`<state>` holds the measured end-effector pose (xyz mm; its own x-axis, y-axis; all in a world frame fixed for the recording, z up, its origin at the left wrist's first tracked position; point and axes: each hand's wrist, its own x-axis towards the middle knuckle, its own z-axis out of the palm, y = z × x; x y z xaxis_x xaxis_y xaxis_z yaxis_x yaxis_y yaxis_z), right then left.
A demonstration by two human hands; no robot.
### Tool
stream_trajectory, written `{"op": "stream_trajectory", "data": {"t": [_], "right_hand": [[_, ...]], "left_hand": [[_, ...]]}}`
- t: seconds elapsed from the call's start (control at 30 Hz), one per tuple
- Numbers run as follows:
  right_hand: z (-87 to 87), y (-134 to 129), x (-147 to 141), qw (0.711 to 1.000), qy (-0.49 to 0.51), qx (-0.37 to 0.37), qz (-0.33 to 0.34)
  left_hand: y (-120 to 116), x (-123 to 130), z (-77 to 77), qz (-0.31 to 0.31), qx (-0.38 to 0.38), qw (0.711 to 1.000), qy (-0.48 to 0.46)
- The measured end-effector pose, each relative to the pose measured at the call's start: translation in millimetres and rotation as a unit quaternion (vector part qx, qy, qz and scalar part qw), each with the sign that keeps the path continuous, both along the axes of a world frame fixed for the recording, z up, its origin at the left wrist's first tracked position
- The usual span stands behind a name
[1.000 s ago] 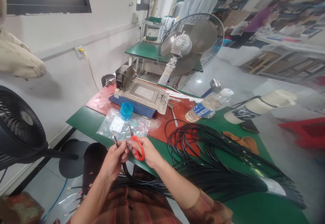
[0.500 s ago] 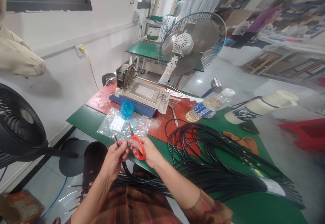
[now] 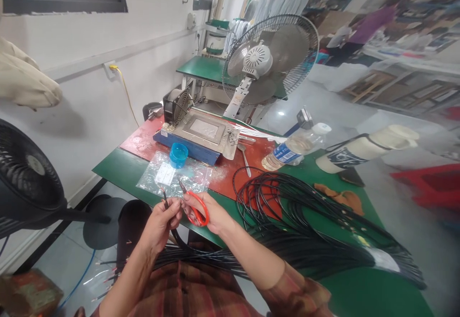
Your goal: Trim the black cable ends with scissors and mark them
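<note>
Closed around the end of a black cable is my left hand, and the cable's stripped tip pokes up past the fingers. My right hand holds red-handled scissors, their dark blades pointing up and to the left. The fingertips of both hands meet or nearly meet above the front table edge; what lies between them is too small to make out. More black cables run from under my hands across the lap to the right side of the table.
Behind my hands are a plastic bag, a blue round container and a blue heating device. A bottle, a cream flask and a spoon stand or lie right. A fan is beyond the table.
The scissors have tilted, their blades swinging a little to the left and the red handles lying lower to the right. Both hands stay almost in place; the whole view has shifted slightly.
</note>
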<state>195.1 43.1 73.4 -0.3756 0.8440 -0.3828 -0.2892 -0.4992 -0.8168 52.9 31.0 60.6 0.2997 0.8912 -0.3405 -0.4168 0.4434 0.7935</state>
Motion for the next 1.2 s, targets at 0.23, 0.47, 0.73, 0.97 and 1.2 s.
{"op": "stream_trajectory", "data": {"t": [0.23, 0.47, 0.73, 0.97, 1.2], "right_hand": [[5.0, 0, 3, 1.0, 0.006, -0.019, 0.017], [-4.7, -2, 1, 0.999, 0.025, -0.024, 0.01], [-5.2, -4, -4, 1.0, 0.024, -0.011, -0.013], [-0.4, -5, -5, 1.0, 0.008, 0.005, -0.011], [-7.3, -8, -8, 0.995, -0.05, 0.082, -0.027]], "left_hand": [[2, -4, -5.1, -0.033, 0.006, 0.999, 0.021], [1, -5, -5.0, -0.04, 0.012, 0.999, 0.023], [1, -4, -5.2, -0.027, 0.007, 1.0, -0.004], [0, -5, -3.8, -0.027, 0.003, 0.999, -0.034], [0, -3, -1.6, 0.035, -0.056, 0.995, -0.068]]}}
